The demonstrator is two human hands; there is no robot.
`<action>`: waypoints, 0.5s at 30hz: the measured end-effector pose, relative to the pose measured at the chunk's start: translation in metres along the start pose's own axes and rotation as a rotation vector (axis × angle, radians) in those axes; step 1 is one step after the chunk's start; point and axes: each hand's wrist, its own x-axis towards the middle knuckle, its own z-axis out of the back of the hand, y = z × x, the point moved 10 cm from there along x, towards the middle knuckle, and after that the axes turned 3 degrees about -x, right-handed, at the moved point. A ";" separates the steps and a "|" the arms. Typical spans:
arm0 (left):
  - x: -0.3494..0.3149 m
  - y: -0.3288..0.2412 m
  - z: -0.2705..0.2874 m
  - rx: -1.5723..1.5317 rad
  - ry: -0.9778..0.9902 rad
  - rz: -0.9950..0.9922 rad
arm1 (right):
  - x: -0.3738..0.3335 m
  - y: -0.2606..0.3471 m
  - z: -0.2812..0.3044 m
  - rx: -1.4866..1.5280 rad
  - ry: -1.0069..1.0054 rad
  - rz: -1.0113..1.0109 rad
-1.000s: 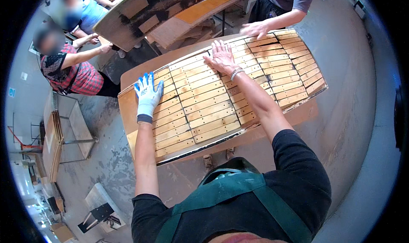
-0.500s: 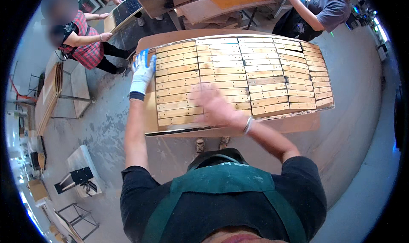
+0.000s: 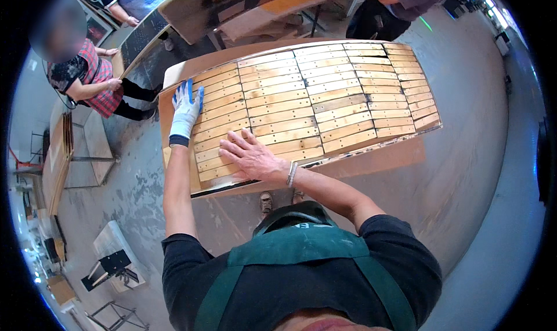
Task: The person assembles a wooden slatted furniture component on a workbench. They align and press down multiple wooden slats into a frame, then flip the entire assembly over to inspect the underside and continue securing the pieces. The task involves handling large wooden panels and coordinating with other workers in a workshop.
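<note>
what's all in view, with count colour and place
wooden slats: many, light brown, five columns, centre
brown board: one, brown, beneath slats
dark board: one, dark brown, top centre
yellow board: one, yellow, top centre
black panel: one, black, upper left
co-workers: three, plaid, blue and grey clothes, two upper left, one upper right
leaning boards: several, brown, left
pale board: one, whitish, lower left
floor: one, grey, around
shoes: two, tan, below slats
apron: one, green, bottom centre
left hand: one, gloved white and blue, slats' left edge
right hand: one, bare, lower left slats
</note>
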 end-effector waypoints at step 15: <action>0.010 -0.042 0.001 -0.143 0.013 -0.018 | -0.127 -0.085 0.064 -0.111 0.081 -0.301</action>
